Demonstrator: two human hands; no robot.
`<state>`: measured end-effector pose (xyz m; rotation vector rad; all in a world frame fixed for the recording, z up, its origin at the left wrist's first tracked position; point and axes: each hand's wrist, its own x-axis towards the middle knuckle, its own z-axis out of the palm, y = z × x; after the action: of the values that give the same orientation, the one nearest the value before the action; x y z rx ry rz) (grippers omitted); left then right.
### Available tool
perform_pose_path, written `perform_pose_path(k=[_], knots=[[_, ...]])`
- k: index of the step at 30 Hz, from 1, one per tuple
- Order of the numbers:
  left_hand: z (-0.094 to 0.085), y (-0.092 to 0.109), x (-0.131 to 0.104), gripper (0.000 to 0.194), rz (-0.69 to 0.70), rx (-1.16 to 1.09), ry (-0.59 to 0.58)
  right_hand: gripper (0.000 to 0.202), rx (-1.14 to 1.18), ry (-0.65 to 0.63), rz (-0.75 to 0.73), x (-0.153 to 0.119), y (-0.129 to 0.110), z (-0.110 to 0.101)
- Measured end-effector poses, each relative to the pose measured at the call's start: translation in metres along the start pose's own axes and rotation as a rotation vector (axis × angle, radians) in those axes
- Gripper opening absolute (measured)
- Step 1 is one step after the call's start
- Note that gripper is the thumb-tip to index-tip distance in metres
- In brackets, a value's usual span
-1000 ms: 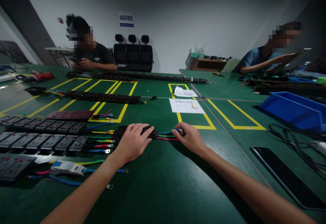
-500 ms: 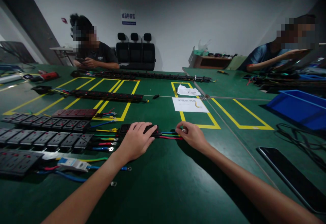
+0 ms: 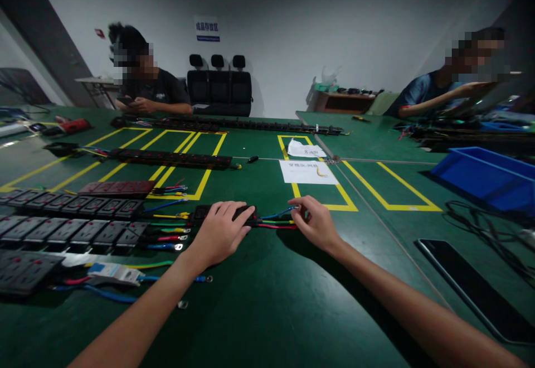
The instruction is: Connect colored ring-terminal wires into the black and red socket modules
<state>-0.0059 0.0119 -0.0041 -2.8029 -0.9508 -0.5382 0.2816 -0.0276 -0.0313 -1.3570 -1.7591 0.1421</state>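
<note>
A short black socket module (image 3: 199, 212) lies on the green table, mostly covered by my left hand (image 3: 223, 226), whose fingers and thumb grip it from above. From its right end run blue, yellow-green and red wires. My right hand (image 3: 311, 222) pinches the tip of the blue wire (image 3: 276, 215) between thumb and fingers, lifting it slightly above the others. The red wire (image 3: 279, 226) stays low, its end reaching under my right hand. Left of my left hand, rows of black socket strips (image 3: 75, 233) lie with lugged wires pointing towards it.
Paper sheets (image 3: 307, 173) lie beyond my right hand, one with a small yellow wire on it. To the right are a phone (image 3: 472, 287), black cables (image 3: 485, 228) and a blue bin (image 3: 489, 181). Two people sit across the table. Long socket strips (image 3: 171, 158) lie farther back.
My right hand has raised the blue wire's end a little, away from the other wires. My left hand keeps its grip on the socket module. The view has shifted slightly.
</note>
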Motion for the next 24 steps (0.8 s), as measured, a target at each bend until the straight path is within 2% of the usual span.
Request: perform_pose_path(k=[5,9,12,18,24], knots=[[-0.0011,0.0007,0.0004,0.043,-0.001,0.004,0.0,0.031,-0.09,0.065,-0.224,-0.009,-0.004,0.0037],[-0.0019,0.0013,0.0005,0.044,-0.008,0.005,-0.013,0.041,-0.143,0.038,-0.296,-0.0107,-0.0057,0.004],[-0.002,0.0014,0.0004,0.044,-0.01,0.003,-0.016,0.037,-0.152,0.038,-0.296,-0.0095,-0.0062,0.0036],[-0.001,0.0007,0.0005,0.044,-0.008,0.002,-0.012,0.013,-0.244,0.116,-0.215,-0.0056,-0.0037,0.0035],[-0.0008,0.0003,0.0001,0.044,0.0,0.012,-0.01,0.011,-0.294,0.156,-0.167,-0.0046,-0.0024,0.0042]])
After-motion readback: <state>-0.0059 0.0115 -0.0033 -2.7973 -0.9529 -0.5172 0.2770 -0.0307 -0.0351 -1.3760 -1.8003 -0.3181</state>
